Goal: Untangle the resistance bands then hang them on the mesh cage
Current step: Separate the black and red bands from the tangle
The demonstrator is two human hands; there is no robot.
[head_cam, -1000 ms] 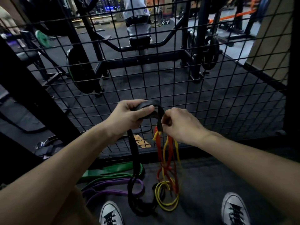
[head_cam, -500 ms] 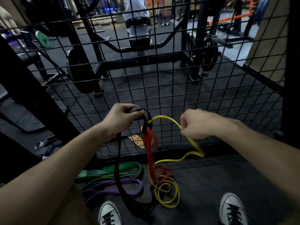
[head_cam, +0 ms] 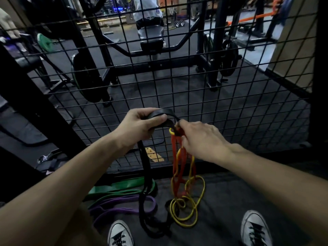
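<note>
No text, label, brand or number can be read anywhere; the dumbbells [head_cam: 179, 23] beyond the mesh cage [head_cam: 230, 96] show only blurred white marks.

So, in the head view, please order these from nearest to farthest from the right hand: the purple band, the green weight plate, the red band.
From the right hand:
1. Red band, at its fingertips, hanging below.
2. Purple band, on the floor, lower left.
3. Green weight plate, behind the mesh, far upper left.

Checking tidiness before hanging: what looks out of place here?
The red band and yellow band are knotted around the black band; green band and purple band lie on the floor.
</note>
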